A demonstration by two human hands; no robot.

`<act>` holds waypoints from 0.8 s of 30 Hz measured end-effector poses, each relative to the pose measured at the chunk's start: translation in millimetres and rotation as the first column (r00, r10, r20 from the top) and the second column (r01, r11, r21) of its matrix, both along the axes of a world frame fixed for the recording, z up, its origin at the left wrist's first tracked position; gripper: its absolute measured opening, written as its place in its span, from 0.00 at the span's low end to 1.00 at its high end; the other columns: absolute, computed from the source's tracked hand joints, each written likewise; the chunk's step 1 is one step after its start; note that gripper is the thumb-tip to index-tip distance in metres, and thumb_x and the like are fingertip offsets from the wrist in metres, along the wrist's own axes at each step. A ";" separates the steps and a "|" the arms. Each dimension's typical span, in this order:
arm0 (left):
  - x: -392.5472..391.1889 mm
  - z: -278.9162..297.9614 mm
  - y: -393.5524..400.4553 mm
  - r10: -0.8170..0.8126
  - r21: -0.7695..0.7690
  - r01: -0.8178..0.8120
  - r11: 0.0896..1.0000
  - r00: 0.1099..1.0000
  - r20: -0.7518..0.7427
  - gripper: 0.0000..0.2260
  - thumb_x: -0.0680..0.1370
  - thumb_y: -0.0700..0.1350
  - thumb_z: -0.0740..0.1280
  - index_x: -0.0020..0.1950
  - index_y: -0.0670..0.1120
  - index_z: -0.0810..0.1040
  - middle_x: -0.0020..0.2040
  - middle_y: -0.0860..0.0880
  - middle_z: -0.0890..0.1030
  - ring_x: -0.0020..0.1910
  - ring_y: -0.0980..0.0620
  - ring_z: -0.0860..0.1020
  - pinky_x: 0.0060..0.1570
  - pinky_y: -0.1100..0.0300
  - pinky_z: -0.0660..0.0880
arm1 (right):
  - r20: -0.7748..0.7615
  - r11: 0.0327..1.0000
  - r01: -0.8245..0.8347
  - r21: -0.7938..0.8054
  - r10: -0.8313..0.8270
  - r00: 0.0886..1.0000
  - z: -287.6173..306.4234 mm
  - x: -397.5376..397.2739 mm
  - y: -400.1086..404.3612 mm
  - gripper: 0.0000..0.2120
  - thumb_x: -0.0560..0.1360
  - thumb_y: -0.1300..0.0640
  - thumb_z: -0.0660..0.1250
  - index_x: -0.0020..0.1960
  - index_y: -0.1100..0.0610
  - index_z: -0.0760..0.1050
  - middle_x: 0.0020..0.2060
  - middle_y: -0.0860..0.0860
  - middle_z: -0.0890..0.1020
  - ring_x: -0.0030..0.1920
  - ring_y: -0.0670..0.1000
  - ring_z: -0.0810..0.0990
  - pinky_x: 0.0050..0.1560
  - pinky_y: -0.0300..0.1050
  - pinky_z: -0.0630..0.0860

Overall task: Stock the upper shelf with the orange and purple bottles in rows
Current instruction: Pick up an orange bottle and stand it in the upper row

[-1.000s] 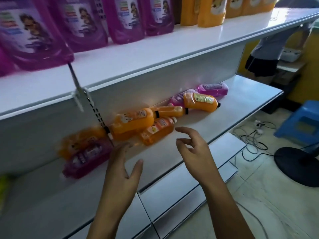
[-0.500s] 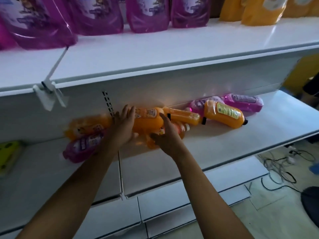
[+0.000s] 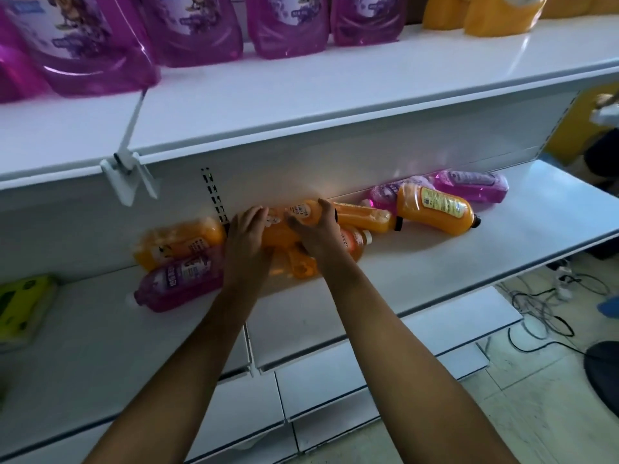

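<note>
Several orange and purple bottles lie on their sides at the back of the lower shelf (image 3: 435,262). My right hand (image 3: 318,234) grips an orange bottle (image 3: 303,211) in the middle of the heap, thumb on its front and fingers over its top. My left hand (image 3: 246,244) holds the same bottle's left end, its fingers curled over it. More orange bottles (image 3: 435,209) and a purple bottle (image 3: 472,185) lie to the right. At the left lie an orange bottle (image 3: 181,242) and a purple bottle (image 3: 181,279). The upper shelf (image 3: 301,95) has bare white room along its front.
Purple pouches (image 3: 187,28) and orange pouches (image 3: 495,11) stand at the back of the upper shelf. A white tag clip (image 3: 127,172) juts from its front edge. A yellow-green pack (image 3: 23,306) lies far left. Cables (image 3: 542,306) and a dark fan base (image 3: 603,373) are on the floor.
Both hands reached from in front of the shelf into the bottle heap. They now close round the middle orange bottle, the right hand's fingers over its top.
</note>
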State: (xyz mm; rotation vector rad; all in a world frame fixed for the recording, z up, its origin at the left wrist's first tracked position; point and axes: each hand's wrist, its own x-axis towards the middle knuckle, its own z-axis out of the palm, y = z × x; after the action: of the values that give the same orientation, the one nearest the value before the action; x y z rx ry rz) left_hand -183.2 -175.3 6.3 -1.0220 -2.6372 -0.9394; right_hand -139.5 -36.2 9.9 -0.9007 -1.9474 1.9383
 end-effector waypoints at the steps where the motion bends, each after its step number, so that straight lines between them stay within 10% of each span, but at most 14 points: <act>1: 8.3 1.2 -5.3 -0.025 0.028 0.026 0.999 0.999 -0.042 0.45 0.76 0.72 0.44 0.74 0.37 0.69 0.72 0.39 0.70 0.72 0.40 0.67 0.71 0.44 0.64 | -0.071 0.999 0.041 -0.001 -0.041 0.997 -1.3 5.3 -6.7 0.38 0.74 0.43 0.72 0.77 0.42 0.54 0.69 0.53 0.69 0.67 0.62 0.73 0.65 0.64 0.75; 6: 56.3 8.0 -39.5 -0.066 0.253 0.073 0.965 0.997 -0.037 0.24 0.82 0.51 0.61 0.75 0.41 0.68 0.77 0.43 0.64 0.78 0.40 0.57 0.73 0.37 0.60 | -0.312 0.989 0.089 -0.116 -0.121 0.942 18.1 41.3 -41.9 0.28 0.76 0.50 0.72 0.70 0.40 0.64 0.59 0.46 0.74 0.60 0.56 0.78 0.57 0.57 0.81; 10: 89.5 15.1 -86.1 -0.129 0.547 0.029 0.837 0.981 0.146 0.35 0.76 0.59 0.68 0.79 0.50 0.59 0.80 0.52 0.54 0.79 0.50 0.55 0.74 0.43 0.63 | -0.382 0.995 0.060 0.080 -0.025 0.924 46.1 78.4 -72.3 0.26 0.76 0.53 0.73 0.68 0.38 0.68 0.59 0.44 0.78 0.57 0.49 0.80 0.51 0.48 0.84; 15: 96.1 31.3 -162.0 -0.380 0.614 0.097 0.784 0.857 0.349 0.36 0.69 0.61 0.75 0.73 0.65 0.64 0.71 0.61 0.71 0.64 0.67 0.74 0.53 0.72 0.75 | -0.360 0.937 -0.150 0.315 0.265 0.894 78.5 124.3 -120.2 0.29 0.72 0.60 0.77 0.67 0.41 0.71 0.56 0.39 0.79 0.55 0.41 0.81 0.48 0.39 0.82; 19: 107.2 34.7 -210.7 -0.516 0.580 0.192 0.791 0.718 0.467 0.41 0.65 0.61 0.78 0.70 0.77 0.59 0.65 0.68 0.73 0.59 0.64 0.78 0.45 0.66 0.79 | -0.253 0.851 -0.301 0.431 0.434 0.865 96.6 148.1 -167.4 0.31 0.72 0.60 0.76 0.65 0.35 0.68 0.61 0.40 0.74 0.57 0.45 0.80 0.48 0.40 0.82; 24: 138.0 38.1 -253.7 -0.489 0.679 0.089 0.728 0.762 0.424 0.38 0.65 0.60 0.75 0.69 0.77 0.60 0.60 0.70 0.76 0.57 0.61 0.80 0.46 0.66 0.79 | -0.329 0.847 -0.217 0.486 0.408 0.852 100.9 154.9 -234.2 0.32 0.74 0.59 0.75 0.70 0.39 0.67 0.63 0.36 0.71 0.60 0.44 0.77 0.49 0.41 0.82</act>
State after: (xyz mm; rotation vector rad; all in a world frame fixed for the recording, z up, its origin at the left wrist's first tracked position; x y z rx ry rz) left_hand -45.3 -429.0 44.5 -1.1153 -2.2038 -2.3553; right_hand 15.4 -270.4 110.8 -0.0204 -2.2084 1.5575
